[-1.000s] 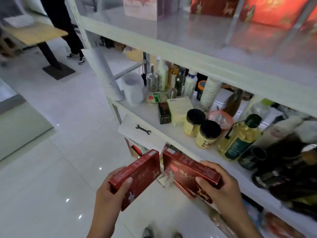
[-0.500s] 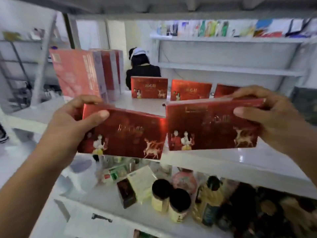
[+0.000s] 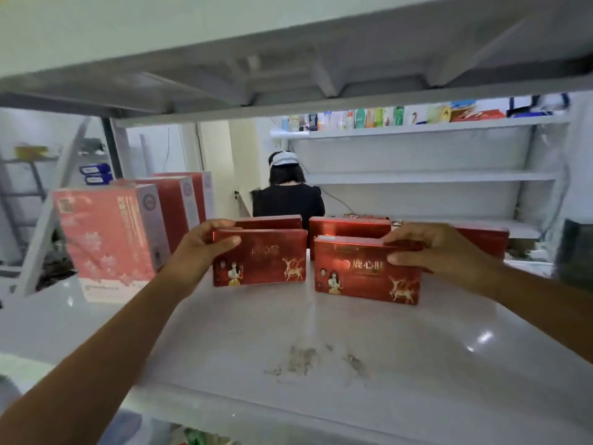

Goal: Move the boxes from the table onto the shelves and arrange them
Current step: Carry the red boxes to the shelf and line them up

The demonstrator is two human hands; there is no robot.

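On shelf (image 3: 288, 335) | left grip (image 3: 199, 248) pinches left box (image 3: 260, 258) top-left | right grip (image 3: 436, 248) pinches right box (image 3: 362, 271) top-right

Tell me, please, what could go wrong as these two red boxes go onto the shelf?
The left hand and right hand each pinch only an upper corner, so the left box or right box, upright on a thin edge, may topple on release. Pushed further, they could knock the back-row boxes over.

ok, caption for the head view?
Left hand holds one red deer-print cardboard box, right hand a second box, upright on the white shelf before three matching boxes.
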